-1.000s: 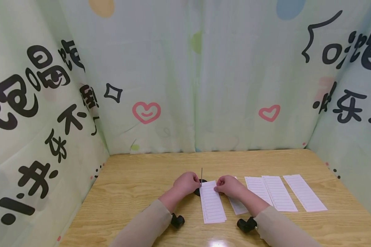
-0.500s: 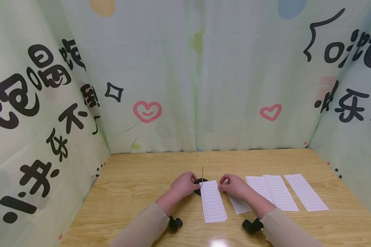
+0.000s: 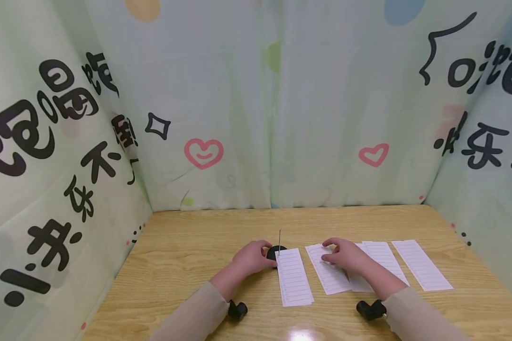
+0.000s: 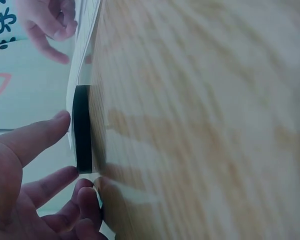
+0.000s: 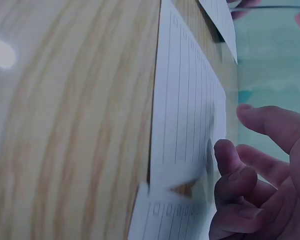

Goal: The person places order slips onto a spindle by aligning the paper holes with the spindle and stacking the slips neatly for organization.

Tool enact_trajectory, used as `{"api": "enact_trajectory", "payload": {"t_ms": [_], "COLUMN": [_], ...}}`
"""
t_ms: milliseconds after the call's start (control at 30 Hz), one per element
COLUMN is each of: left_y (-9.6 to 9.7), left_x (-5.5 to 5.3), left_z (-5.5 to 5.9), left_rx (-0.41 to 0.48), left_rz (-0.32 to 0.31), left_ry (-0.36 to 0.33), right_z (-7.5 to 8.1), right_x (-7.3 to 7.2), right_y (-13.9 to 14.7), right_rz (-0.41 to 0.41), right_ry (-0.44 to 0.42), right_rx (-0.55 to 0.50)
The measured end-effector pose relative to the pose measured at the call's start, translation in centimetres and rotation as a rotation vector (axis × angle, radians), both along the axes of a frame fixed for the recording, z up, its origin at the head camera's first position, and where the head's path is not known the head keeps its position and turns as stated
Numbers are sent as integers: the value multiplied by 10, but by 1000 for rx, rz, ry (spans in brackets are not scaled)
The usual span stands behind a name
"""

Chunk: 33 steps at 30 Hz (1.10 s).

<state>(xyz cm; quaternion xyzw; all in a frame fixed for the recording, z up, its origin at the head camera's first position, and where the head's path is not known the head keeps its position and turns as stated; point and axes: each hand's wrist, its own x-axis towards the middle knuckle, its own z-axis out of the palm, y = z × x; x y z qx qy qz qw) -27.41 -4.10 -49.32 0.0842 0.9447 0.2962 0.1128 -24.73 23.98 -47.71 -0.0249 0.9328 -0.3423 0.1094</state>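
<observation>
A bill spike with a round black base and a thin upright metal rod stands mid-table. Lined white paper slips lie over its right side, the rod rising by their top corner. Around the base's left rim, my left hand has thumb and index finger spread; in the left wrist view its index fingertip meets the black base, the thumb close to its face. My right hand hovers above another lined slip, thumb and fingers apart, holding nothing. In the right wrist view that slip lies flat below the fingers.
More lined slips lie to the right, partly overlapping under my right forearm. One separate slip is farthest right. Printed curtains enclose the wooden table at the back and sides.
My right hand has let go of the slips at the spike and moved right, over another slip. My left hand has drawn slightly left, from the slips' corner to the base's rim.
</observation>
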Motion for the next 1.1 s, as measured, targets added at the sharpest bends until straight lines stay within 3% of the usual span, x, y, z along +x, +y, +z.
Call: {"api": "enact_trajectory", "payload": {"t_ms": [333, 667, 1100], "left_y": [-2, -2, -2], "left_x": [0, -1, 0], "left_z": [-1, 0, 2], "left_rx": [12, 31, 9], "left_rz": [-9, -13, -35], "left_ry": [-15, -17, -13], "right_z": [0, 4, 0], "right_x": [-4, -15, -16], "right_y": [12, 11, 7], "right_rz": [23, 63, 25], "right_ry": [-12, 3, 8], "right_rx": [12, 98, 162]}}
